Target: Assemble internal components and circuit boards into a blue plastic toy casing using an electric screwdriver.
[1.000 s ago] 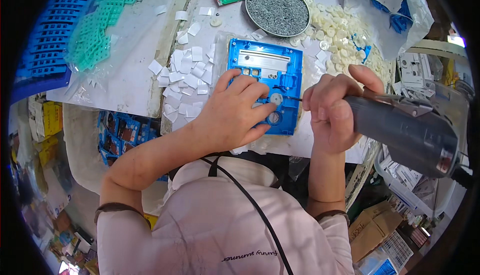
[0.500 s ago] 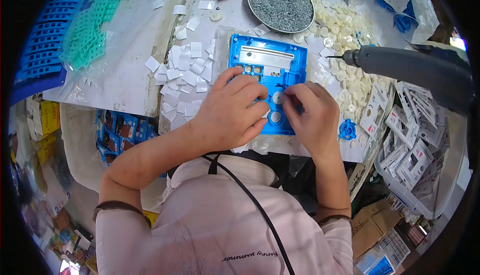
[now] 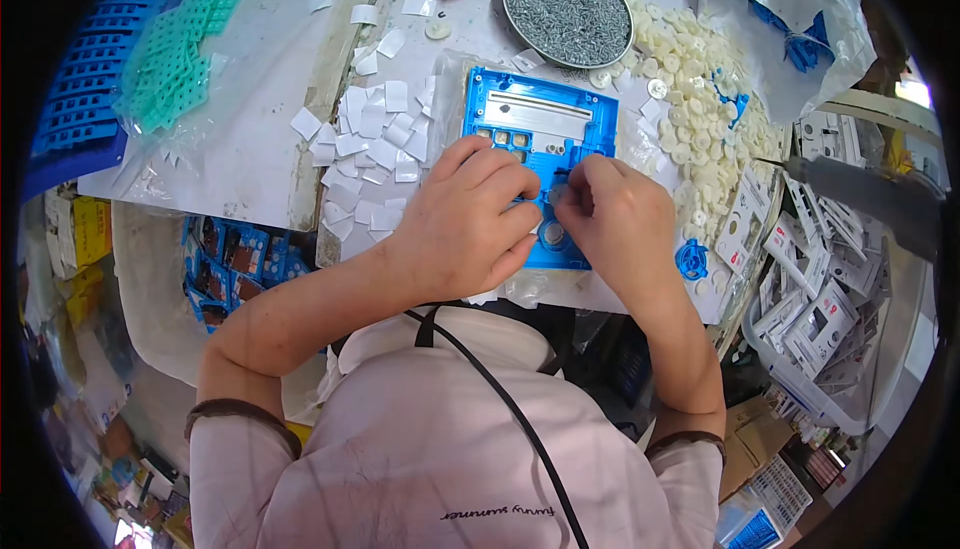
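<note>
A blue plastic housing (image 3: 547,160) lies on the bench in front of me, with a slotted silver panel, several small square openings and round recesses. My left hand (image 3: 462,227) is curled over its left side, fingers bent inward and gripping it. Over the lower right of the housing is my right hand (image 3: 628,221), thumb and fingertips pinched together beside a round recess. Whatever sits between those fingertips is hidden. A round blue part (image 3: 691,259) lies right of my right hand.
Behind the housing stands a round dish (image 3: 568,11) of small screws. White plastic discs (image 3: 700,114) spread to the right, white paper pieces (image 3: 375,139) to the left. A dark electric screwdriver (image 3: 865,184) hangs at the right, above a bin (image 3: 850,404) of printed white panels.
The hanging screwdriver has swung down and to the right, away from the discs. My right hand has shifted slightly over the round recess, still pinched. My left hand stays on the housing.
</note>
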A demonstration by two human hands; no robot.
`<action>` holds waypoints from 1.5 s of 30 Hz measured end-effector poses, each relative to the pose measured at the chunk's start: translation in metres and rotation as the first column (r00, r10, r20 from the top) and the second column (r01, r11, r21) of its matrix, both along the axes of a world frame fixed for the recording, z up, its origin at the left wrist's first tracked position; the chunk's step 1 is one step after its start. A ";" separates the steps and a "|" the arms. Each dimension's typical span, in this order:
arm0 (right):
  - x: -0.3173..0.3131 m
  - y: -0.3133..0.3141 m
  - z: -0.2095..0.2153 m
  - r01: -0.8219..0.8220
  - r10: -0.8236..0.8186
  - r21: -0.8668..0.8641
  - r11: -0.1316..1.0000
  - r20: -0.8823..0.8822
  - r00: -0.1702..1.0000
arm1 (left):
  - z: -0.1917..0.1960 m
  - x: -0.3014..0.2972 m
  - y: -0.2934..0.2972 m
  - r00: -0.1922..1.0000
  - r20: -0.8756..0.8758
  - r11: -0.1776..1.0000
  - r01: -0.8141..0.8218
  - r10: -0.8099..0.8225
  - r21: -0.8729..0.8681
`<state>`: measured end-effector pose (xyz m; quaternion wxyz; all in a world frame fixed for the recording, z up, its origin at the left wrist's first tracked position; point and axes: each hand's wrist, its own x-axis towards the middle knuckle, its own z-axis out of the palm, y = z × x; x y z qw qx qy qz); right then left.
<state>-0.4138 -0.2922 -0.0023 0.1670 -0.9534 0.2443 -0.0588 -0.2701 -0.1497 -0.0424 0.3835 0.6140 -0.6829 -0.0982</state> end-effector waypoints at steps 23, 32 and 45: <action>0.004 0.007 0.005 -0.098 0.074 -0.207 0.973 -0.124 0.990 | -0.001 0.000 -0.001 1.000 -0.020 1.000 0.013 -0.013 -0.023; 0.002 0.002 0.010 0.017 -0.025 -0.166 0.986 -0.049 0.998 | 0.000 0.001 -0.001 1.000 -0.006 0.999 0.013 -0.013 -0.037; -0.037 0.011 0.005 0.394 -0.393 0.107 0.913 -0.028 0.919 | 0.006 0.016 0.000 0.977 -0.006 0.974 -0.212 0.212 -0.080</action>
